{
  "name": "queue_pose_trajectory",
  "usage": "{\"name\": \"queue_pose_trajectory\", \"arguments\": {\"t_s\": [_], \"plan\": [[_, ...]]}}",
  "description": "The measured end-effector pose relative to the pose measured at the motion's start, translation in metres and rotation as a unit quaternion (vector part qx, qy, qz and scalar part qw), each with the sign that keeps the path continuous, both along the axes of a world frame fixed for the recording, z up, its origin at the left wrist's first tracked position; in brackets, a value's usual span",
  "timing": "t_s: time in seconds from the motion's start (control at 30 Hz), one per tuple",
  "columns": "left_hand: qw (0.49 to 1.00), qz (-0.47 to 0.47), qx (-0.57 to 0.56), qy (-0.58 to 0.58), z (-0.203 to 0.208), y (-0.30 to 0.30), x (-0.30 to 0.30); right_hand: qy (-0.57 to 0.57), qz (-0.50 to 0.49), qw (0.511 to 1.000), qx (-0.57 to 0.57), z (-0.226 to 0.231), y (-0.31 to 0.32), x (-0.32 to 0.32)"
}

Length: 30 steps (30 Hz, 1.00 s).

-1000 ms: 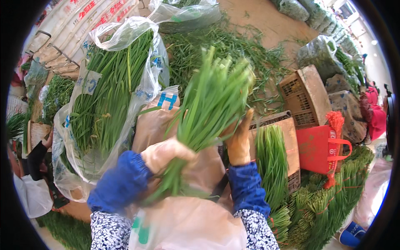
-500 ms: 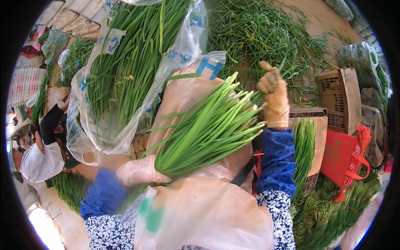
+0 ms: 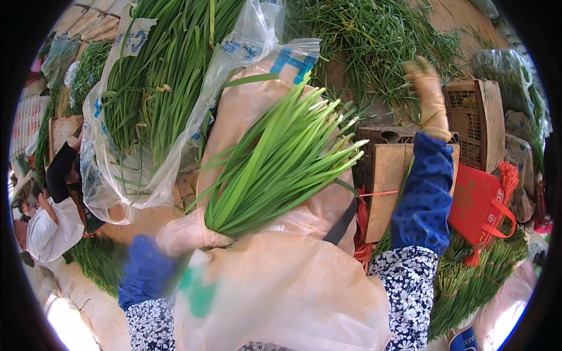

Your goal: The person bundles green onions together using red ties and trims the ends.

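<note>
A loose bunch of green garlic chives (image 3: 275, 158) lies across my plastic-covered lap (image 3: 234, 111), its pale cut ends pointing up and right. My left hand (image 3: 190, 235), in a pale glove, is closed round the leafy lower-left end of the bunch. My right hand (image 3: 429, 96), in a tan glove, is off the bunch, raised at the right edge of a heap of loose, scattered leaves (image 3: 374, 44). Its fingers are stretched out and slightly blurred, with nothing visible in them.
An open plastic bag (image 3: 132, 202) of long chives stands at the left. Rightward are a wooden-sided crate (image 3: 386, 175), another crate (image 3: 490, 126), a red bag (image 3: 477, 199) and tied chive bundles (image 3: 468, 292). Red ties (image 3: 363, 234) hang beside my lap. Another person (image 3: 55, 228) sits far left.
My right hand has swung right and farther off from the bunch, its fingers straightening from a curled pose. The left hand keeps its hold. The whole view has shifted a little.
</note>
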State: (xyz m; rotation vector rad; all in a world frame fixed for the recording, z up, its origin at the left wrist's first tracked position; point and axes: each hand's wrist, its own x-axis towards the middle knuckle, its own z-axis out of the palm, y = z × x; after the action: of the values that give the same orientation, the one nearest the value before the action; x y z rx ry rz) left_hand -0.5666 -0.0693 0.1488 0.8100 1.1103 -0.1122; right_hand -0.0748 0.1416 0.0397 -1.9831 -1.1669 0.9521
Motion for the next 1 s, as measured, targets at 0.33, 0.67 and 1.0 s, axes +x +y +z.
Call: {"name": "queue_pose_trajectory", "arguments": {"t_s": [0.33, 0.67, 1.0], "plan": [[0.993, 0.108, 0.034, 0.026, 0.013, -0.010, -0.014, 0.315, 0.240, 0.917, -0.051, 0.064, -0.081, -0.106], [0.961, 0.211, -0.047, -0.173, -0.039, -0.031, -0.054, -0.289, 0.076, 0.954, 0.023, 0.026, -0.032, -0.003], [0.889, 0.281, -0.118, -0.342, -0.071, -0.045, -0.070, -0.142, 0.351, 0.891, 0.252, 0.027, -0.076, -0.176]]}}
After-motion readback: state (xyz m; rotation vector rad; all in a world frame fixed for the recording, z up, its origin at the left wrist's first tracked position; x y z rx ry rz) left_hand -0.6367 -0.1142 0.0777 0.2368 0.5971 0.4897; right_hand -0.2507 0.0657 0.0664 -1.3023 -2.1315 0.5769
